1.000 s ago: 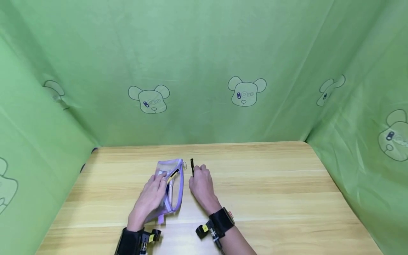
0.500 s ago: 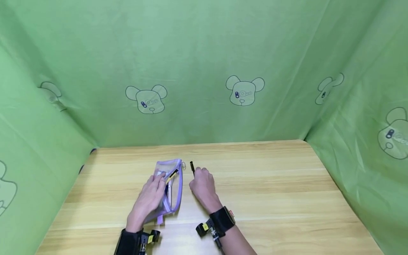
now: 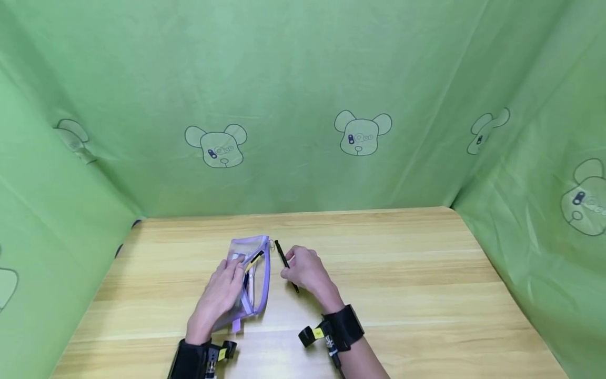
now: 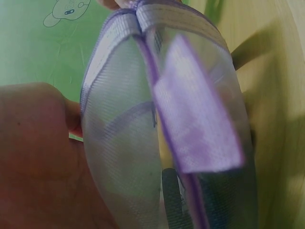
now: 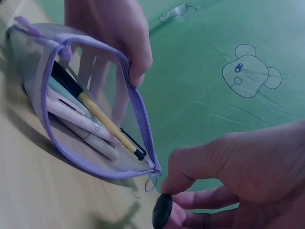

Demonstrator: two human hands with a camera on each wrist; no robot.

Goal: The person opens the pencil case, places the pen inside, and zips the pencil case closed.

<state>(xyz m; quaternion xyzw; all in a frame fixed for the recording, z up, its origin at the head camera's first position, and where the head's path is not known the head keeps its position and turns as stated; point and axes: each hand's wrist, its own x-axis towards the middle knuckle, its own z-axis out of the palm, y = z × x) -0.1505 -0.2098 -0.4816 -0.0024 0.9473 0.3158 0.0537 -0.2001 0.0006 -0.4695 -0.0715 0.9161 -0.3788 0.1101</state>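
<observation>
A see-through mesh pencil case with purple trim [image 3: 267, 276] lies on the table, its zip opening spread wide. My left hand [image 3: 221, 288] holds it by the opening's edge; its fingers show through the mesh in the right wrist view. Inside are a yellow pen with black ends [image 5: 108, 121] and several pale pens [image 5: 78, 117]. Just right of the case, my right hand [image 3: 307, 269] pinches a black pen [image 3: 280, 251] between thumb and fingers. That pen slants, upper end toward the case; in the right wrist view only its dark end [image 5: 163, 211] shows.
The wooden table [image 3: 402, 295] extends to both sides and beyond the hands. Green cloth [image 3: 293, 173] printed with bear heads hangs at the back and sides. A small ring [image 5: 151, 183] dangles from the case's zip end. A purple tab [image 4: 198, 109] sticks out at its near end.
My right hand has turned and loosened from a fist-like hold to a fingertip pinch, exposing more of the black pen. The pen's upper end has swung left toward the case. The left hand stays put.
</observation>
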